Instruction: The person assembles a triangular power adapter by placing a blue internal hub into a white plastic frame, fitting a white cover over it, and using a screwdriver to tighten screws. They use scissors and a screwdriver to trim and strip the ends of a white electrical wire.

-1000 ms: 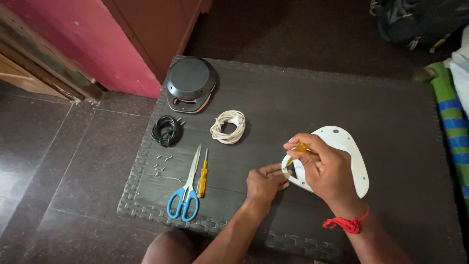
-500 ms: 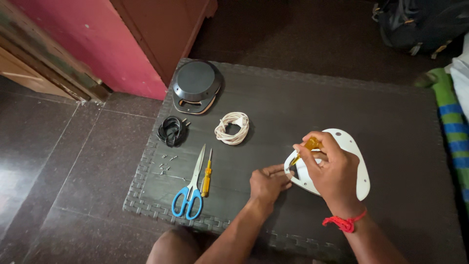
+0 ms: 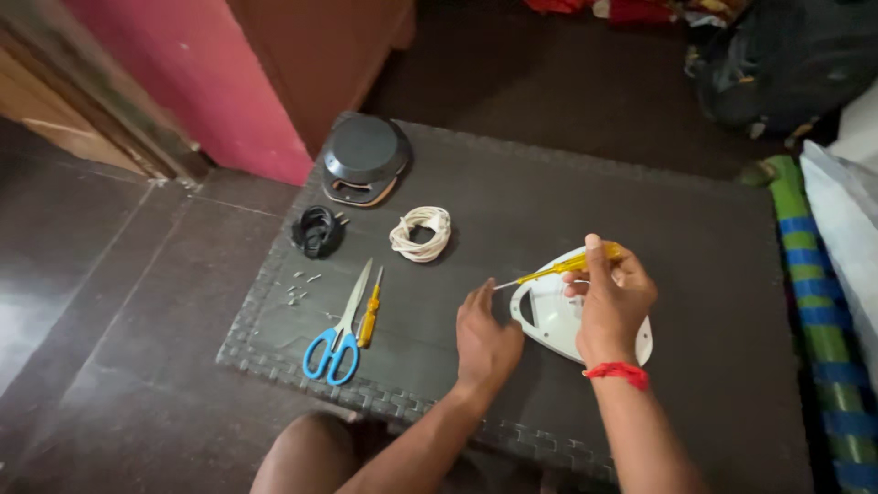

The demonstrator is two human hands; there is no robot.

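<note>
Dark mat (image 3: 512,210): right hand (image 3: 611,306) gripping yellow screwdriver (image 3: 560,268) over white cover (image 3: 556,320); left hand (image 3: 485,338) resting loosely curled, holding nothing, beside it.

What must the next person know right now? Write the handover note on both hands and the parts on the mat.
Right hand: grips a yellow-handled screwdriver, tip pointing left, above the white plastic teardrop-shaped cover.
Left hand: rests on the dark woven mat at the cover's left edge, holding nothing visible.
Laid out on the mat: blue-handled scissors, small orange screwdriver, loose small screws, white cord coil, black cord bundle, black round housing.
Done: the parts lie separated.
Left: screws not yet fitted.
</note>
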